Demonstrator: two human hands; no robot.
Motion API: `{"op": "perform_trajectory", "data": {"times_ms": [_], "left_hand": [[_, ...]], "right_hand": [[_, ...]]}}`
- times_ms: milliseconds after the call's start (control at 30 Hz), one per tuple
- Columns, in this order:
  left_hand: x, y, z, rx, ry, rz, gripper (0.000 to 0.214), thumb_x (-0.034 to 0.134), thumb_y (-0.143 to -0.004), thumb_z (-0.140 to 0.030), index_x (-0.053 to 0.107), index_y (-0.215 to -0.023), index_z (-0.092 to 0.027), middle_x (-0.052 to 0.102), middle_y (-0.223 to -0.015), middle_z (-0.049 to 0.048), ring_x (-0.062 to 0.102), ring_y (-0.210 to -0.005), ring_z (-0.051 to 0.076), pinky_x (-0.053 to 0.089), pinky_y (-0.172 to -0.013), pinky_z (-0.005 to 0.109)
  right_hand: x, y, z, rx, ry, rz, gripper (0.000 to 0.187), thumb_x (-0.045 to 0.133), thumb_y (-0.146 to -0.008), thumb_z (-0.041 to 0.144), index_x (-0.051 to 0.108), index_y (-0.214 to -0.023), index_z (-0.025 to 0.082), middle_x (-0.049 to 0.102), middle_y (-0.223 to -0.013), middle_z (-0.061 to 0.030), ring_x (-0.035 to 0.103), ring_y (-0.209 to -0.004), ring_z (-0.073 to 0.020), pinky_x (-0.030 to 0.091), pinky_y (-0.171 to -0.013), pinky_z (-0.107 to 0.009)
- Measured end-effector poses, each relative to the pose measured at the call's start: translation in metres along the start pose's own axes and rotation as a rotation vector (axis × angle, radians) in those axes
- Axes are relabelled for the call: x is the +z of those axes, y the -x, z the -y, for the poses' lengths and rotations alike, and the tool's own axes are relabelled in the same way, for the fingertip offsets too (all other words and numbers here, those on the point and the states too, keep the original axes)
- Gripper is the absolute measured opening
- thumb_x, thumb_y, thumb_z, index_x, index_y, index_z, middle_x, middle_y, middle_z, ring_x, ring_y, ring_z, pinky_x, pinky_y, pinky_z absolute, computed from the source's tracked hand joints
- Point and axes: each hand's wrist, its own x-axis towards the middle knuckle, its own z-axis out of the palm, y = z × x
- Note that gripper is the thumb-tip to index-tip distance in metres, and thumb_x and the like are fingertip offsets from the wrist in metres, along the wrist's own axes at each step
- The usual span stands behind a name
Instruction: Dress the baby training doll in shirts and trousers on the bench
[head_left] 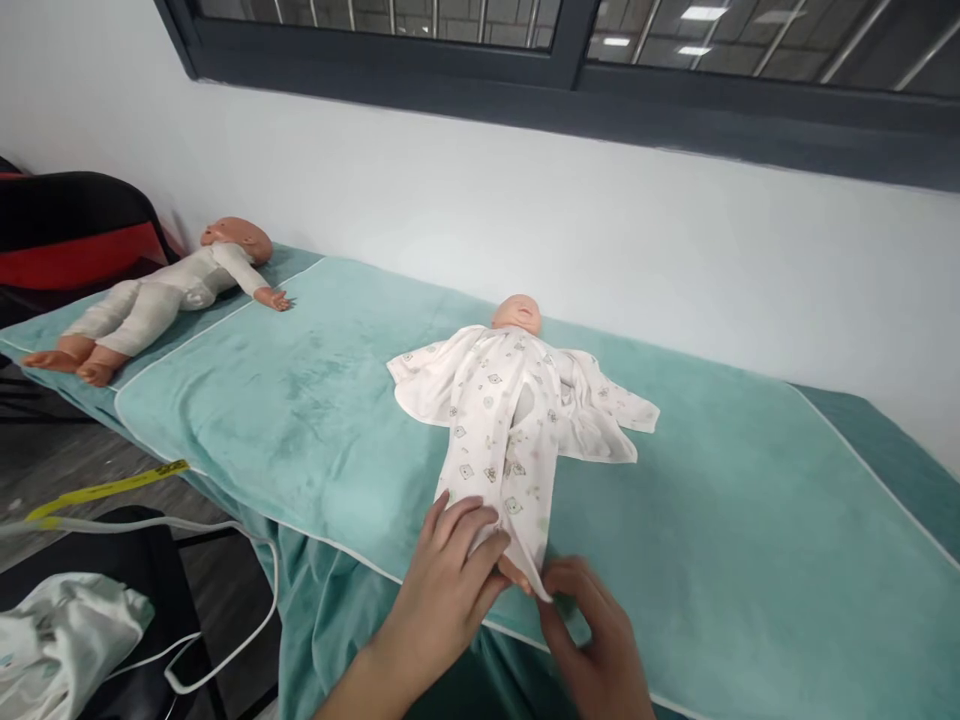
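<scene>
A baby doll (517,314) lies on its back in white printed baby clothes (495,420), its sleeves spread to both sides. My left hand (454,570) is closed over the lower end of the clothes, fingers curled across the fabric. A bit of the doll's foot (516,575) shows beside its fingertips; the rest of the legs is covered by cloth. To the right of it, my right hand (596,635) pinches the pointed corner of the hem between thumb and fingers.
A second doll (180,285) in a cream body lies at the left of the green-covered table (742,520). Behind are a white wall and a dark window frame (375,60). Chairs (79,225), a white cable (274,580) and crumpled cloth (67,640) are at the left.
</scene>
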Motion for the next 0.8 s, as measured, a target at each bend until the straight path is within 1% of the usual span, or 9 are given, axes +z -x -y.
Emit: {"op": "perform_trajectory", "data": {"times_ms": [100,233,400,467,500,567,633,733,800], "left_hand": [[0.000,0.003,-0.006,0.009,0.093,-0.072,0.011,0.056,-0.089,-0.020,0.060,-0.099,-0.024,0.068,-0.104,0.0049,0.059,-0.112,0.024,0.038,-0.113,0.057],[0.003,0.009,-0.016,-0.039,0.205,-0.158,0.011,0.053,-0.084,-0.016,0.058,-0.087,-0.025,0.068,-0.091,0.0039,0.062,-0.099,0.023,0.041,-0.112,0.055],[0.005,0.030,-0.008,-0.015,0.125,-0.183,0.010,0.057,-0.083,-0.021,0.060,-0.092,-0.024,0.064,-0.116,0.0096,0.055,-0.119,0.029,0.044,-0.108,0.056],[0.003,0.035,0.007,-0.030,0.093,-0.225,0.013,0.054,-0.086,-0.018,0.060,-0.095,-0.024,0.060,-0.125,0.0104,0.052,-0.123,0.028,0.047,-0.105,0.053],[0.002,0.035,0.017,-0.064,0.068,-0.250,0.016,0.052,-0.087,-0.015,0.060,-0.099,-0.023,0.058,-0.126,0.0106,0.052,-0.123,0.027,0.049,-0.103,0.050],[0.000,0.025,0.040,-0.145,-0.021,-0.283,0.025,0.049,-0.089,-0.011,0.060,-0.109,-0.022,0.058,-0.126,0.0113,0.053,-0.121,0.026,0.052,-0.098,0.046],[-0.001,0.003,0.065,-0.186,-0.153,-0.260,0.031,0.048,-0.090,-0.012,0.058,-0.119,-0.020,0.059,-0.125,0.0126,0.051,-0.122,0.028,0.051,-0.099,0.048],[0.002,-0.038,0.090,-0.204,-0.311,-0.113,0.033,0.050,-0.090,-0.015,0.060,-0.121,-0.015,0.058,-0.130,0.0142,0.042,-0.133,0.034,0.042,-0.109,0.056],[0.007,-0.063,0.097,-0.192,-0.336,-0.010,0.034,0.050,-0.090,-0.017,0.061,-0.122,-0.013,0.058,-0.132,0.0144,0.038,-0.136,0.035,0.037,-0.114,0.057]], "right_hand": [[-0.012,0.005,0.007,-0.088,-0.010,0.072,0.016,0.046,-0.086,0.007,0.049,-0.090,0.023,0.058,-0.083,-0.0016,0.058,-0.073,-0.0147,0.051,-0.064,-0.025],[-0.021,0.006,0.005,-0.142,0.009,0.090,0.018,0.048,-0.085,0.007,0.051,-0.094,0.023,0.059,-0.084,-0.0026,0.060,-0.073,-0.0153,0.052,-0.062,-0.025],[-0.030,0.005,-0.006,-0.113,-0.105,0.244,0.013,0.048,-0.091,0.012,0.055,-0.091,0.023,0.059,-0.082,-0.0019,0.061,-0.072,-0.0141,0.052,-0.063,-0.024],[-0.033,0.003,-0.015,-0.054,-0.084,0.241,0.013,0.047,-0.094,0.016,0.056,-0.090,0.023,0.061,-0.083,-0.0022,0.062,-0.074,-0.0146,0.053,-0.065,-0.024],[-0.034,0.000,-0.022,-0.018,-0.032,0.197,0.012,0.048,-0.095,0.018,0.057,-0.092,0.024,0.062,-0.086,-0.0030,0.063,-0.078,-0.0156,0.054,-0.068,-0.026],[-0.036,-0.011,-0.038,0.021,0.127,0.080,0.012,0.049,-0.095,0.021,0.059,-0.100,0.024,0.065,-0.098,-0.0057,0.064,-0.090,-0.0192,0.056,-0.077,-0.032],[-0.036,-0.031,-0.056,-0.009,0.289,0.015,0.021,0.049,-0.094,0.020,0.060,-0.111,0.025,0.064,-0.113,-0.0082,0.061,-0.105,-0.0235,0.055,-0.088,-0.040],[-0.032,-0.072,-0.075,-0.115,0.458,0.028,0.038,0.046,-0.091,0.014,0.059,-0.125,0.024,0.059,-0.130,-0.0091,0.052,-0.123,-0.0277,0.048,-0.103,-0.049],[-0.026,-0.097,-0.081,-0.165,0.517,0.060,0.043,0.047,-0.089,0.011,0.058,-0.129,0.023,0.057,-0.133,-0.0091,0.048,-0.128,-0.0287,0.044,-0.107,-0.051]]}}
